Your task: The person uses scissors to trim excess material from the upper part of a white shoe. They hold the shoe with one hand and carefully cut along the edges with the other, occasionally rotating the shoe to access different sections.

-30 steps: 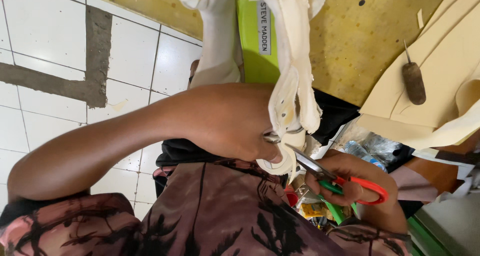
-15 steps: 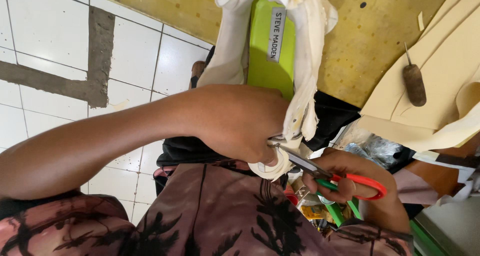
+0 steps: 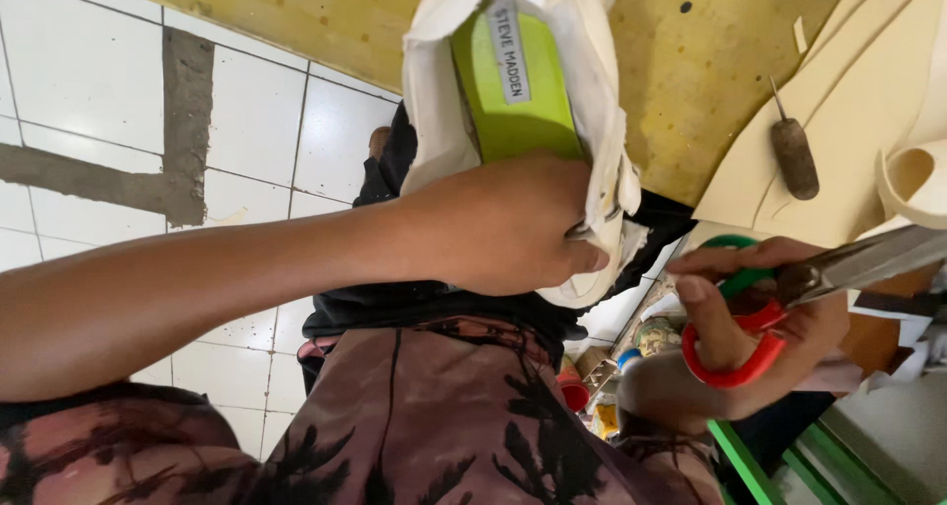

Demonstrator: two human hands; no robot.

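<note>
Scissors with red and green plastic handles, gripped by the right hand, have pulled away to centre right; left hand clutches the lime-soled cream fabric shoe, trimming paused.

My yellow worktop carried cream sheets, with what looked like a wooden-handled awl on them.

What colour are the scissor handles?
One red, one green, on the scissors in the right hand; head view.
</note>
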